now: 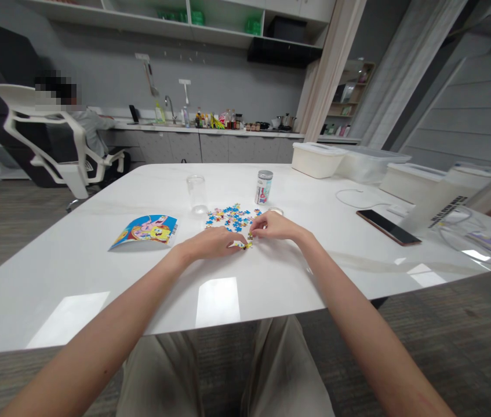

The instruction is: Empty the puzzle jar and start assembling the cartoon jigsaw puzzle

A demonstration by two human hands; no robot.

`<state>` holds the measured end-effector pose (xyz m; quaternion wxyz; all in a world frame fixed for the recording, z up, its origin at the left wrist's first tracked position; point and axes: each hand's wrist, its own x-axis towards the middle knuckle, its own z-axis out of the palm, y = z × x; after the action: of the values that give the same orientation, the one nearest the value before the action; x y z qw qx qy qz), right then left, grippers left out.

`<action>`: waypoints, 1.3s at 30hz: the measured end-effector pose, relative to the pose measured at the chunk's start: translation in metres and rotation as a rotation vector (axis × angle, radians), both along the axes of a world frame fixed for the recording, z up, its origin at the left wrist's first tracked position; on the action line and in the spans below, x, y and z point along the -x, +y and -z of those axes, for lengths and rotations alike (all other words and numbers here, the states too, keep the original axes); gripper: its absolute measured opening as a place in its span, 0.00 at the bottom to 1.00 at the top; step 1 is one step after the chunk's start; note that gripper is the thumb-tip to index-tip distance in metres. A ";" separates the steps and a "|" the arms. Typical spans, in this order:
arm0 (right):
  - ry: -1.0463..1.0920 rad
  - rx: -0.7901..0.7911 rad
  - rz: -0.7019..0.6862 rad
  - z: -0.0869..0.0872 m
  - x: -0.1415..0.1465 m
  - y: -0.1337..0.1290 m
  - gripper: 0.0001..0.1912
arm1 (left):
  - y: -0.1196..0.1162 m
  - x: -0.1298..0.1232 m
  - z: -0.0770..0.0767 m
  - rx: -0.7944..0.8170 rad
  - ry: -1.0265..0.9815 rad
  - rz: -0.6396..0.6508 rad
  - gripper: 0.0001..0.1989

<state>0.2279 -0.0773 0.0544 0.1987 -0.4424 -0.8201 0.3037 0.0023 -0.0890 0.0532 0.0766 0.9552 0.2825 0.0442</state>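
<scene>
Pinching a puzzle piece, right fingers sit well inside the table edge; left fingers, hold unclear.

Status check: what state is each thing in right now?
Left hand: at yellow pieces, grip unclear
Right hand: pinching a small piece
Puzzle pieces: scattered in a group
Picture sheet: face up, curved
Jar: upright, see-through
Can: upright, closed
Phone: flat, screen dark
White box: lidded
</scene>
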 end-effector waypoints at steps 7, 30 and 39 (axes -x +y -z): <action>0.017 0.152 -0.114 0.001 -0.002 -0.002 0.05 | 0.006 0.004 0.005 -0.033 0.011 -0.005 0.15; -0.120 0.178 -0.171 0.010 -0.003 0.001 0.05 | 0.007 0.003 0.009 -0.041 0.033 -0.028 0.15; -0.131 0.177 -0.194 0.009 -0.003 0.000 0.06 | 0.007 0.003 0.008 -0.038 0.027 -0.022 0.15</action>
<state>0.2309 -0.0768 0.0454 0.0744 -0.3956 -0.8403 0.3630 -0.0011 -0.0818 0.0452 0.0542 0.9538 0.2932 0.0373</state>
